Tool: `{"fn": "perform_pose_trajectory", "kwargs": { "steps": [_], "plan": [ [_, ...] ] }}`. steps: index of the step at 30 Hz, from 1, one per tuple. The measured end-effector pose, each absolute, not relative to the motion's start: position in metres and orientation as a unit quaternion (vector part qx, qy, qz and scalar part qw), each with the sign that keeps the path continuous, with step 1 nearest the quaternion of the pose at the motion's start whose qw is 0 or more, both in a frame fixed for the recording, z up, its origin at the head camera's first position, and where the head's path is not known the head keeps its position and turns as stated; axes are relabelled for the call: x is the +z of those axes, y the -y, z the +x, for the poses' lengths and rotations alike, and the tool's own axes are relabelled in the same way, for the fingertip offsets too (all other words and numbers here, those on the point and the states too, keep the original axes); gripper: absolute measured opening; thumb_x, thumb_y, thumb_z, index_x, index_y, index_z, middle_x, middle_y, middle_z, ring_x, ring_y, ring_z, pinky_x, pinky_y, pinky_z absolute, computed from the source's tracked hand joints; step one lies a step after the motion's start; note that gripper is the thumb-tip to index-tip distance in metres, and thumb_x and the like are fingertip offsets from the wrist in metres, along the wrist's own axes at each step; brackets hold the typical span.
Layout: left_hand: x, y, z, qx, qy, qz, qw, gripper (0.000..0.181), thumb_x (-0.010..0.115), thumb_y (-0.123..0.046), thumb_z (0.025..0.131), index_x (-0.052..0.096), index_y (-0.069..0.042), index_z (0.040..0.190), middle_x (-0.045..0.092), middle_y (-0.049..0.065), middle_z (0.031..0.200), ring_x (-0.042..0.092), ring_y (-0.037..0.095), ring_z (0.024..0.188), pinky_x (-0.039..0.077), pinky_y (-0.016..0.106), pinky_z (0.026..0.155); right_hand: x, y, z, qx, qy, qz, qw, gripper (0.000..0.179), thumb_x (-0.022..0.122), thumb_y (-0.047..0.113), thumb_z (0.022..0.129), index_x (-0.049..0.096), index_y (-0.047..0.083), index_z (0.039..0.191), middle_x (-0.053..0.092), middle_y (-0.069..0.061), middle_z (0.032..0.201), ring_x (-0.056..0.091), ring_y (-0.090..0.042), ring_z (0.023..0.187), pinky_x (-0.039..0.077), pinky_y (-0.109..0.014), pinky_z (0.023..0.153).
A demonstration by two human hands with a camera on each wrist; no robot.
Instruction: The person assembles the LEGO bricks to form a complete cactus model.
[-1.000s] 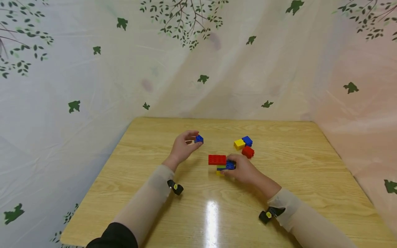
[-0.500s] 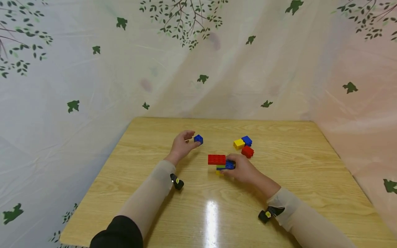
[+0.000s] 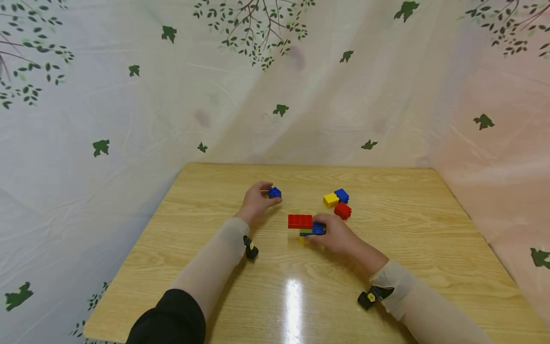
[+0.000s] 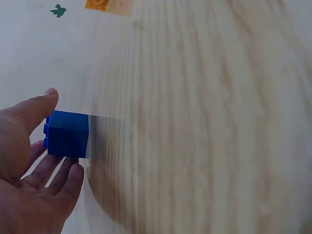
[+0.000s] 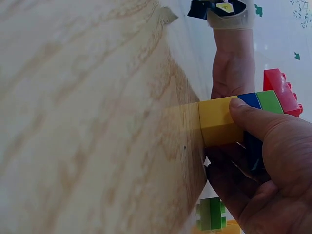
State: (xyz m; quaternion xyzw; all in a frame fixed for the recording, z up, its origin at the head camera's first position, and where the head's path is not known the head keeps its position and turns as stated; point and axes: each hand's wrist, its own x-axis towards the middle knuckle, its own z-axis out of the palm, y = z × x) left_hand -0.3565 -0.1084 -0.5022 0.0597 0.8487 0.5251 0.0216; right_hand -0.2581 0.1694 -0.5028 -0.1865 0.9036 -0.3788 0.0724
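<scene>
A small blue brick [image 3: 275,193] stands on the table, studs up. My left hand [image 3: 256,200] is around it, the thumb in front and the fingers behind. In the left wrist view, a gap shows between the thumb tip and the blue brick [image 4: 68,135], while the fingertips lie close against its other side. My right hand [image 3: 337,233] holds a brick stack [image 3: 301,221] by its lower part. The right wrist view shows the thumb across the stack's yellow base [image 5: 217,119], with blue and green layers above it and an overhanging red brick [image 5: 282,92] on top.
Beyond the right hand lie a loose yellow brick [image 3: 331,200], a blue brick [image 3: 342,195] and a red brick [image 3: 343,210]. A green brick [image 5: 210,214] also appears low in the right wrist view. The wooden table [image 3: 240,306] meets a leaf-patterned curtain [image 3: 318,129] behind.
The left fingers spread away from the blue brick, then came back around it. The left forearm shifted slightly right. The right hand and the stack stayed put.
</scene>
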Motion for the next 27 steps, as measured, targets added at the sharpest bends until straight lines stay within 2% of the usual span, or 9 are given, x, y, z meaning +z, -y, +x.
{"fn": "perform_pose_trajectory", "kwargs": {
  "steps": [10, 20, 27],
  "plan": [
    [-0.506, 0.098, -0.366, 0.499, -0.865, 0.050, 0.035, 0.067, 0.088, -0.020, 0.088, 0.057, -0.005, 0.146, 0.060, 0.014, 0.145, 0.057, 0.033, 0.134, 0.050, 0.044, 0.110, -0.503, -0.169, -0.258, -0.382, -0.902, -0.187, 0.072, 0.056, 0.088, 0.034, 0.087, 0.070, 0.007, 0.132, 0.066, -0.007, 0.133, 0.060, -0.023, 0.113, 0.054, -0.046, 0.102],
    [-0.507, 0.097, -0.366, 0.476, -0.878, 0.033, 0.027, 0.049, 0.085, -0.015, 0.091, 0.065, -0.007, 0.134, 0.064, 0.014, 0.136, 0.060, 0.033, 0.129, 0.052, 0.045, 0.107, -0.502, -0.168, -0.257, -0.390, -0.899, -0.187, 0.077, 0.056, 0.089, 0.033, 0.086, 0.070, 0.007, 0.132, 0.066, -0.005, 0.129, 0.059, -0.022, 0.108, 0.054, -0.044, 0.099],
    [-0.508, 0.096, -0.367, 0.465, -0.884, 0.031, 0.017, 0.044, 0.083, -0.015, 0.092, 0.066, -0.007, 0.133, 0.066, 0.014, 0.133, 0.061, 0.032, 0.128, 0.052, 0.045, 0.107, -0.504, -0.169, -0.259, -0.392, -0.897, -0.189, 0.075, 0.052, 0.089, 0.033, 0.086, 0.071, 0.009, 0.129, 0.067, -0.002, 0.123, 0.059, -0.021, 0.102, 0.054, -0.041, 0.094]
  ]
}}
